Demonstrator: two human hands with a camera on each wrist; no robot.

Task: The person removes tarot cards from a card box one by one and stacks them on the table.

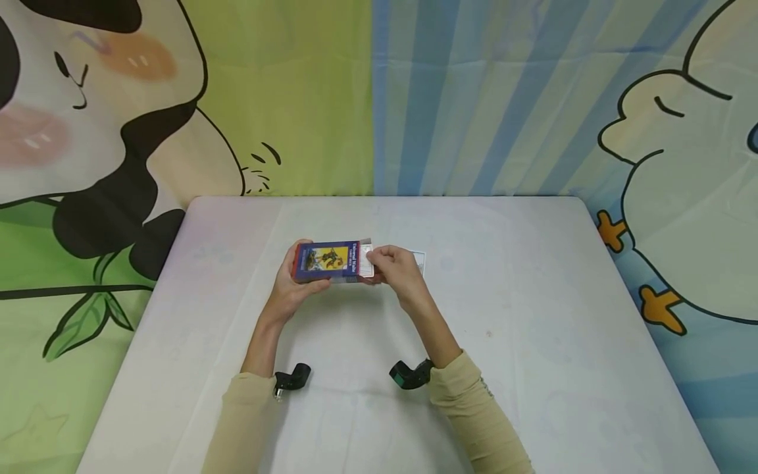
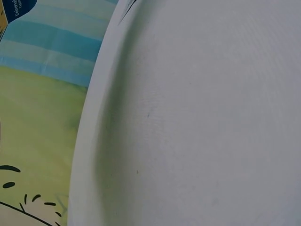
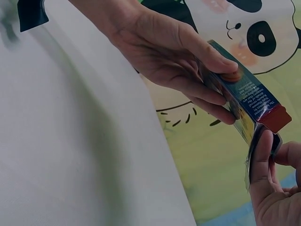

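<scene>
My left hand [image 1: 287, 284] holds a dark blue tarot card box [image 1: 326, 259] above the table, its thumb along the near side. A yellow picture and white lettering face up on the box. At its right end, my right hand [image 1: 405, 275] pinches a pale card [image 1: 366, 261] that sticks out of the opening. In the right wrist view, a red flap [image 3: 276, 119] stands out from the box's end beside the right fingers. Only a corner of the box [image 2: 19, 7] shows in the left wrist view.
A white-covered table [image 1: 521, 316] lies under both hands. Beyond the right hand, the edge of a pale, card-like rectangle [image 1: 420, 259] shows. Black wrist cameras [image 1: 294, 377] sit on both wrists. A cartoon-printed curtain [image 1: 308, 99] hangs behind the table and at its sides.
</scene>
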